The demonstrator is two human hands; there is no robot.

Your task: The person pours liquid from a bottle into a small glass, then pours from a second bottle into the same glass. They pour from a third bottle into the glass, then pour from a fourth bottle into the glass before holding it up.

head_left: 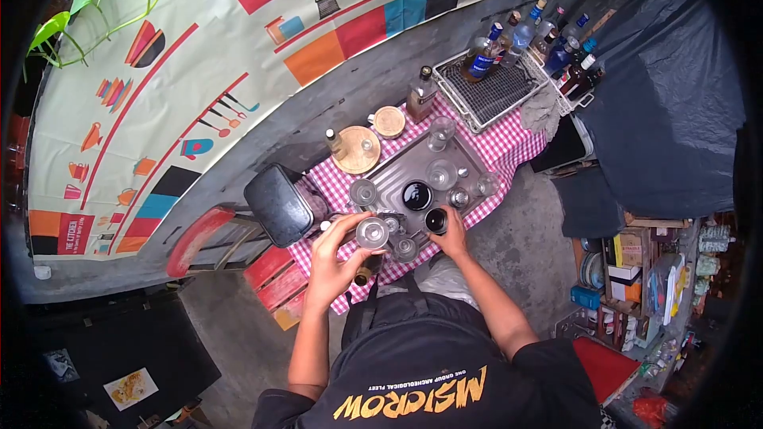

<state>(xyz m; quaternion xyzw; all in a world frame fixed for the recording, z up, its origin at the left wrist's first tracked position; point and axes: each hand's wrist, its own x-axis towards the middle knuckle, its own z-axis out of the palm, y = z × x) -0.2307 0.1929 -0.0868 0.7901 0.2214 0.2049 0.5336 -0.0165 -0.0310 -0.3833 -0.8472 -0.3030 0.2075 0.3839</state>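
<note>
My left hand (335, 252) has its fingers wrapped round a clear glass (372, 232), seen from above over the near left part of the tray. To the right, my right hand (454, 233) grips a small dark cup (436, 221) by its side. Between and beyond the hands a black round bowl (416, 196) sits on the grey tray (391, 160). More clear glasses stand around it, among them one at the left (363, 192) and one just below my hands (405, 249). A bottle neck (363, 276) shows under my left hand.
A red checkered cloth (510, 143) covers the table. Several bottles (481, 59) stand on a wire rack (469, 111) at the back right. A wooden round board (357, 160) and a lidded mug (389, 122) are at the back left. A black chair (278, 205) adjoins the left side.
</note>
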